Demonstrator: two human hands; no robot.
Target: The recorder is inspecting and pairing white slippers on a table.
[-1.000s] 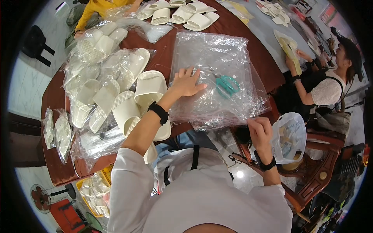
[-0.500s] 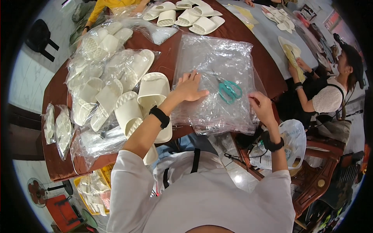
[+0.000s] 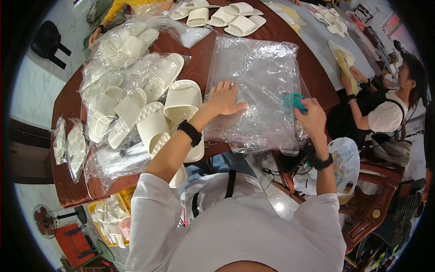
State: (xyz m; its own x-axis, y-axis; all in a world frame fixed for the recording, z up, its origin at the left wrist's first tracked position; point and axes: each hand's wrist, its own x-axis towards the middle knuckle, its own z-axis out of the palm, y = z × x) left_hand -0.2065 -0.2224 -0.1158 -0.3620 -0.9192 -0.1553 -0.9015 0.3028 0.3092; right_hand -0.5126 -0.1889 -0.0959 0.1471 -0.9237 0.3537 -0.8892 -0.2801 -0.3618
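Note:
A stack of clear plastic bags (image 3: 258, 68) lies on the brown table in front of me. My left hand (image 3: 225, 99) rests flat on the stack's left side, fingers spread. At the right edge of the stack, my right hand (image 3: 312, 119) is closed on the teal-handled scissors (image 3: 294, 102); the blades are hard to make out. Just left of my left forearm sits a loose pair of cream slippers (image 3: 183, 99), one partly under the arm. Farther left, several more slippers (image 3: 129, 109) are packed in clear bags.
Unbagged slippers (image 3: 244, 25) line the table's far side, near a person's yellow sleeve (image 3: 115, 11). Another person (image 3: 389, 104) sits at the right, holding a slipper. A white plastic bag (image 3: 344, 158) hangs by a wooden chair (image 3: 367, 217). A yellow crate (image 3: 127, 199) stands at lower left.
My right hand has taken hold of the scissors, which lay on the bags, and they have shifted right to the stack's edge. My left hand stays on the stack.

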